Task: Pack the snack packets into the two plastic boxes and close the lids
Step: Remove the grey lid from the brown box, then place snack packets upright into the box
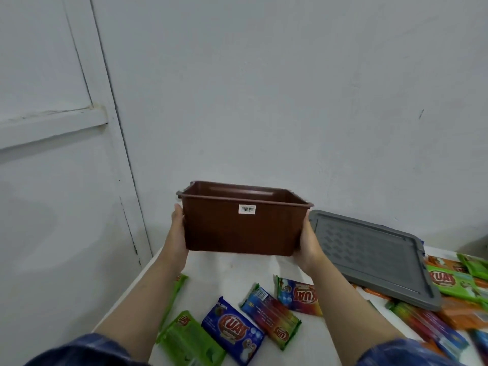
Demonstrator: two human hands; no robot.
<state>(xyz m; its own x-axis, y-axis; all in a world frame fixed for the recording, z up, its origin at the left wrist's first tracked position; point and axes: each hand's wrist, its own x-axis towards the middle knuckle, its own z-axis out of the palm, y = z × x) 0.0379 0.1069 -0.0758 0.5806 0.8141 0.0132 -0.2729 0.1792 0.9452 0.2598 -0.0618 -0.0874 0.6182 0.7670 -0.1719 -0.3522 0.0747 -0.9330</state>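
From the head camera, 2 bare hands are holding a brown plastic box up in the air above the white table. The left hand is pressing flat against the box's left end wall, and the right hand is pressing against its right end wall, so the box is being squeezed between the 2 palms. The fingers on both sides are reaching round behind the box, so how far they are curling cannot be told. The box is sitting upright with its mouth open, tilted slightly down to the right (a white barcode sticker is showing on the near wall).

A grey lid is lying just right of the box, resting partly on a heap of orange and green packets. Below the box, loose snack packets are lying on the table: a blue packet, 2 rainbow-coloured packets and a green packet.
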